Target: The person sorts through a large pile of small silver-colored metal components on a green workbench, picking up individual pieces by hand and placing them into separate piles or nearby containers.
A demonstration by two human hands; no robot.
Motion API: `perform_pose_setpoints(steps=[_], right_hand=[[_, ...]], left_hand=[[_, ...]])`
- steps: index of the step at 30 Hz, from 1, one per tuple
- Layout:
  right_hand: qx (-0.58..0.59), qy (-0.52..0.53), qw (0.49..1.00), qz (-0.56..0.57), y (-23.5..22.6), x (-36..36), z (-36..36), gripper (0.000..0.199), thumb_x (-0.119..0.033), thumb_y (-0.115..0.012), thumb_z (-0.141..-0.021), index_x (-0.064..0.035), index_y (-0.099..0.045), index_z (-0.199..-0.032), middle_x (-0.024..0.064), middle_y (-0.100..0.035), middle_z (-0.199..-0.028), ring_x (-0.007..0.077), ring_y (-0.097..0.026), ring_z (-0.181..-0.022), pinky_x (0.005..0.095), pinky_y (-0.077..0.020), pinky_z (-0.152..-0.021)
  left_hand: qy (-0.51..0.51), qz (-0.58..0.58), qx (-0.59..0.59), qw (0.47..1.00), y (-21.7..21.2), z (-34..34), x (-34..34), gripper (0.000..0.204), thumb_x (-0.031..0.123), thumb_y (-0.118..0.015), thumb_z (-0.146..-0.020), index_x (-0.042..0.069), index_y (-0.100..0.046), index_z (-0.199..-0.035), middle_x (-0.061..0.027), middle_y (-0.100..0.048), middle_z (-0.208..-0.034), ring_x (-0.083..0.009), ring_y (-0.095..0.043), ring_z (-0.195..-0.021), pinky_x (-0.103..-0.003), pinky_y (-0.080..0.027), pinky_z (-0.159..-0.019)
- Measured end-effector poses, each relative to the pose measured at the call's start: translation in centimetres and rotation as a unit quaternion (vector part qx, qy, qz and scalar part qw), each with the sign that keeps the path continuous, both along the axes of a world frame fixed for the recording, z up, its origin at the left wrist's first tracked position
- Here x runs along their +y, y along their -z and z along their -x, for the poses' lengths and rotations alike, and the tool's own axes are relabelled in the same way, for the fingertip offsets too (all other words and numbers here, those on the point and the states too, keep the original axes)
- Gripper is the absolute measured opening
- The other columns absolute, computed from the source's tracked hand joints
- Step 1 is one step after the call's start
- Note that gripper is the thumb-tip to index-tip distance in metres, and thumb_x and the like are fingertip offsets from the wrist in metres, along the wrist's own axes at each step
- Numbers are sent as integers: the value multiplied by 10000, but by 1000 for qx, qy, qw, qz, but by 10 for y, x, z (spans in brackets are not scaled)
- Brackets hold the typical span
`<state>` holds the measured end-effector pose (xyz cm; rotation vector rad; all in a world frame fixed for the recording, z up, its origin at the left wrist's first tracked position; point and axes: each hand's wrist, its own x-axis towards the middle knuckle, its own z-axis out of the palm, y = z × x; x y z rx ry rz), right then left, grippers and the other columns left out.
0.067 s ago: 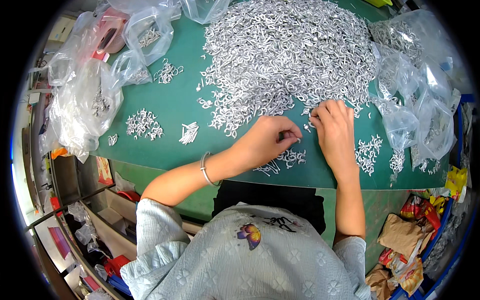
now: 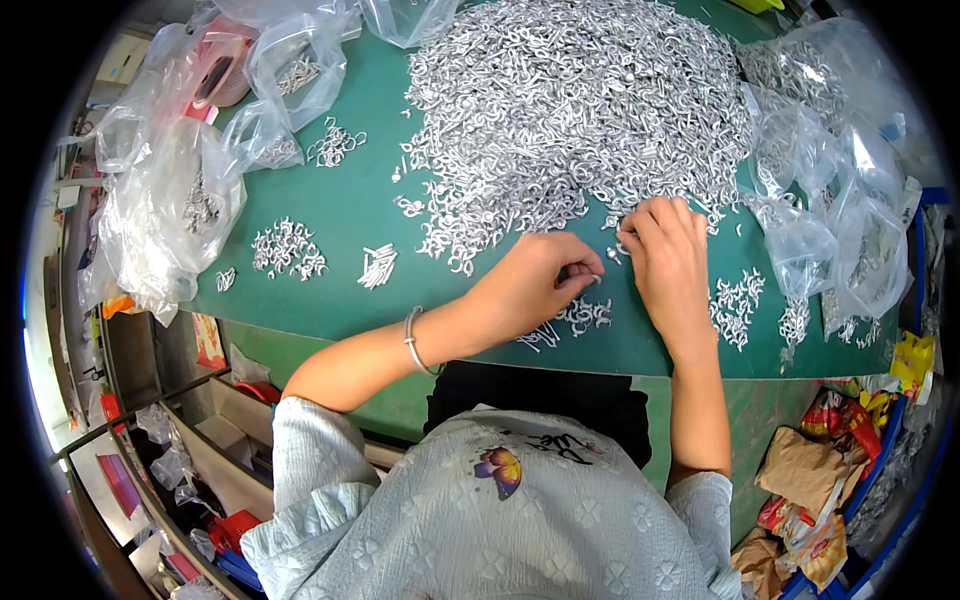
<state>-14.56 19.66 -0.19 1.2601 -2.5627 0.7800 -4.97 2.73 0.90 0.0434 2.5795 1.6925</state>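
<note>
A large heap of small silver-coloured metal pieces (image 2: 580, 110), many of them curved, covers the far middle of the green table (image 2: 330, 215). My left hand (image 2: 535, 280) is closed in a pinch before the heap, a small silver-coloured metal piece (image 2: 597, 280) just showing at its fingertips. Curled at the heap's near edge, my right hand (image 2: 665, 250) has its fingers drawn together; what they hold, if anything, is hidden. Small loose pieces (image 2: 613, 254) lie beside its fingertips. Under and beside my left hand sit a small cluster of curved pieces (image 2: 587, 316) and several thin pins (image 2: 540, 337).
Sorted clusters lie at left: curved pieces (image 2: 288, 250), straight rods (image 2: 378, 266) and rings (image 2: 336, 143). Another curved cluster (image 2: 737, 308) is right of my right hand. Clear plastic bags (image 2: 165, 200) flank the left side, more bags (image 2: 850, 190) the right. Food wrappers (image 2: 810, 480) fill the lower right.
My left forearm and bracelet have shifted very slightly to the right. Both hands keep nearly the same place and pose.
</note>
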Motion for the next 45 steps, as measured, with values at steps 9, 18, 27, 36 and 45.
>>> perform_pose_setpoints(steps=[9,18,27,36,45], right_hand=[[-20,40,999,6,-4,11,2,102,-60,-695,-801,-45,-624,-874,53,-584,-908,254,-545,-905,388,-382,-794],[10,21,1000,-1,3,1,-1,135,-58,-713,-778,-53,-632,-886,58,-583,-933,246,-543,-921,394,-370,-825],[-22,135,989,-65,-38,88,-13,110,-55,-717,-799,-36,-624,-855,75,-597,-952,267,-548,-952,388,-367,-854],[-80,145,986,2,-31,91,-21,199,-49,-728,-795,-11,-640,-969,126,-605,-991,325,-551,-975,437,-415,-870],[-114,78,990,22,-13,54,-16,248,-20,-709,-801,13,-626,-1032,128,-582,-1054,323,-562,-982,400,-450,-859]], left_hand=[[57,143,104,983,3,-10,5,183,-2,-666,-832,-1,-658,-1015,-129,-562,-1017,-319,-579,-929,-406,-492,-802],[26,316,216,923,12,20,9,469,-81,-603,-738,-28,-587,-1203,-155,-547,-1235,-342,-515,-1136,-417,-427,-928],[55,285,200,936,13,16,1,423,-38,-597,-781,-14,-593,-1203,-145,-561,-1224,-323,-538,-1121,-405,-432,-920],[108,229,179,951,13,24,20,398,-82,-572,-786,-15,-600,-1177,-153,-564,-1151,-340,-575,-1058,-408,-495,-891],[57,194,197,959,16,24,8,272,-72,-629,-812,-15,-636,-1077,-144,-580,-1067,-326,-593,-994,-396,-519,-828]])
